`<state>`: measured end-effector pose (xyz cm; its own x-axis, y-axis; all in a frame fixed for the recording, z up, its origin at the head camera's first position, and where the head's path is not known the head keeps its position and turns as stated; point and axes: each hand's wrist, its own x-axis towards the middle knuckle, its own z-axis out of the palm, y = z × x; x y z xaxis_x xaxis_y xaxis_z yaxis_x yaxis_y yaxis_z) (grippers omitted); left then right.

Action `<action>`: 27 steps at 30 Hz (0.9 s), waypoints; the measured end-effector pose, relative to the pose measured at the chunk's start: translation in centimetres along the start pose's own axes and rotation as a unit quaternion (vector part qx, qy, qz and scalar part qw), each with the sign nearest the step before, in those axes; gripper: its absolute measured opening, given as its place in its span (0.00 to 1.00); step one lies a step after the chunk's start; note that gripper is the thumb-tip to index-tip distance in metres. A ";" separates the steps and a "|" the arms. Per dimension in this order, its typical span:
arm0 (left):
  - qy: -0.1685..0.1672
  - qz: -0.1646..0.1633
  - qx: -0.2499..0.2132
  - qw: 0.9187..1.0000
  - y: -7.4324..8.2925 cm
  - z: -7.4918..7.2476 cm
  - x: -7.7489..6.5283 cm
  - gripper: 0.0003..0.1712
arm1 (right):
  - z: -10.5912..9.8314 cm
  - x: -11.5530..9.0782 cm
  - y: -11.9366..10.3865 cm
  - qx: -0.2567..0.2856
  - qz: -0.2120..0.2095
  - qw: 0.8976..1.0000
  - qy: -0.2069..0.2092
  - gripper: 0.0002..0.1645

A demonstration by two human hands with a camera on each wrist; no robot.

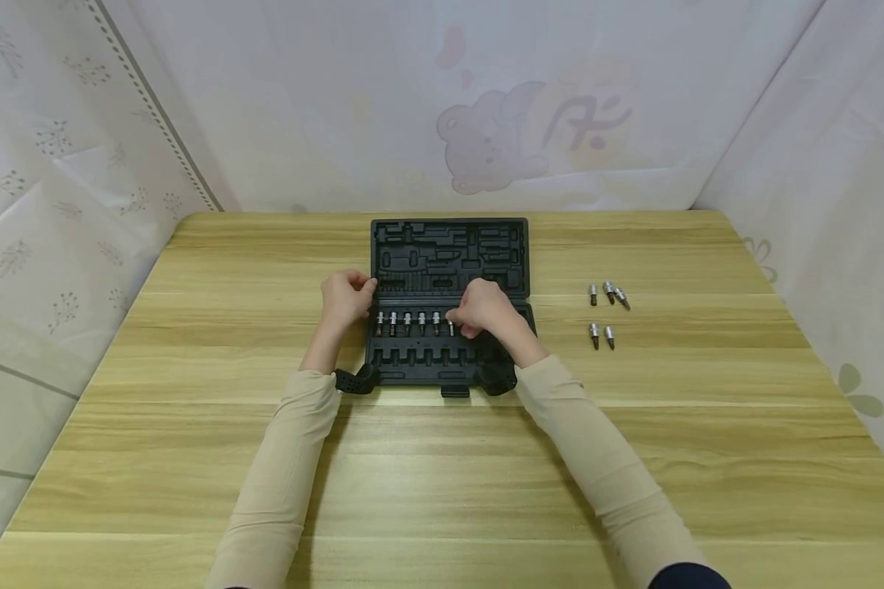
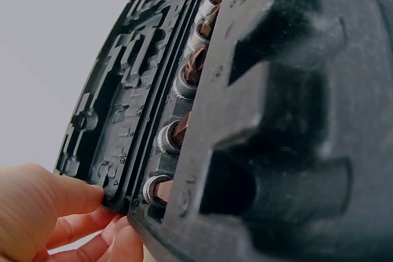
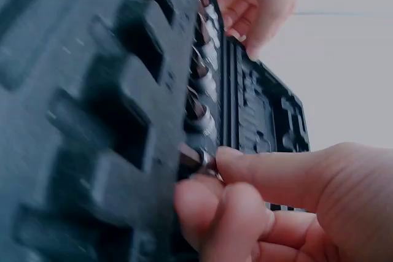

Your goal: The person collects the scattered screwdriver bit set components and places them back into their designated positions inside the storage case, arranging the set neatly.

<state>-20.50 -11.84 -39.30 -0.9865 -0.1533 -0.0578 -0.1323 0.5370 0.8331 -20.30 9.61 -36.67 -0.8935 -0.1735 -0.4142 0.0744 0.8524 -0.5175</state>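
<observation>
A black plastic tool case [image 1: 442,341] lies open on the table, its upper slots holding a row of silver bit sockets [image 1: 408,320]. At the case's left side near the hinge, my left hand [image 1: 348,296] grips the edge. In the left wrist view the thumb [image 2: 77,194] presses on the lid's corner with the fingers below. My right hand [image 1: 484,307] pinches a bit socket [image 1: 452,329] at the right end of the row. The right wrist view shows thumb and fingertips around that bit socket [image 3: 191,156], its bit pointing toward the case's front.
Several loose bit sockets [image 1: 594,334] lie in two groups on the wooden table [image 1: 707,425], right of the case. The raised lid [image 1: 449,245] has moulded recesses. A front row of slots [image 1: 427,357] runs below the filled one. Patterned cloth [image 1: 339,106] hangs behind.
</observation>
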 end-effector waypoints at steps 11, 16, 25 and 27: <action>-0.011 -0.003 0.005 1.000 0.1 -0.1 0.2 0.13 | -1.5 1.7 0.1 0.038 0.062 0.993 -0.098 0.20; -0.016 -0.004 0.006 1.000 0.0 -0.1 0.3 0.12 | -2.2 2.6 -0.1 0.034 0.087 0.983 -0.159 0.19; -0.028 -0.011 0.006 1.000 0.0 -0.3 0.4 0.12 | -2.8 3.5 -1.6 -0.133 0.076 0.967 -0.203 0.23; -0.033 -0.010 0.006 0.999 -0.1 -0.2 0.4 0.12 | -2.7 3.6 -2.1 -0.178 0.077 0.961 -0.197 0.24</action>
<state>-20.81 -12.15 -39.27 -0.9877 -0.1101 -0.1114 -0.1537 0.5443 0.8247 -24.90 8.53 -35.02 -0.6425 -0.1440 -0.7526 -0.0260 0.9857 -0.1664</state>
